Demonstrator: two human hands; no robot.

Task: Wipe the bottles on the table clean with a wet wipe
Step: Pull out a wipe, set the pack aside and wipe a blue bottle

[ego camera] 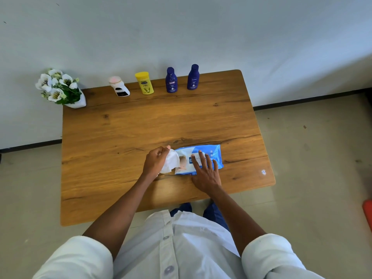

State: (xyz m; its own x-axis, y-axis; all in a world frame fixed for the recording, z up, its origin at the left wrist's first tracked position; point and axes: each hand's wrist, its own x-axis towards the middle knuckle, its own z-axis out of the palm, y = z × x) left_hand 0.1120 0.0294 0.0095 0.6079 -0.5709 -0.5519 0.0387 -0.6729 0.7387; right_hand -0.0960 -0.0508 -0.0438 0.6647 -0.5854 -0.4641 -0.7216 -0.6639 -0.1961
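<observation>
Head view: a white wet wipe (171,161) is sitting at the left end of a blue wipe pack (201,158), pinched by the curled fingers of the left hand (155,162). The right hand (205,174) is lying flat on the pack, fingers spread and straight, pressing it onto the wooden table (141,127) near the front edge. Four bottles are standing in a row along the far edge, well apart from the hands: a white bottle (119,87) tilted leftward, a yellow bottle (145,83), then two dark blue bottles (171,80) (193,77) upright. A white flower arrangement (60,87) is occupying the far left corner.
</observation>
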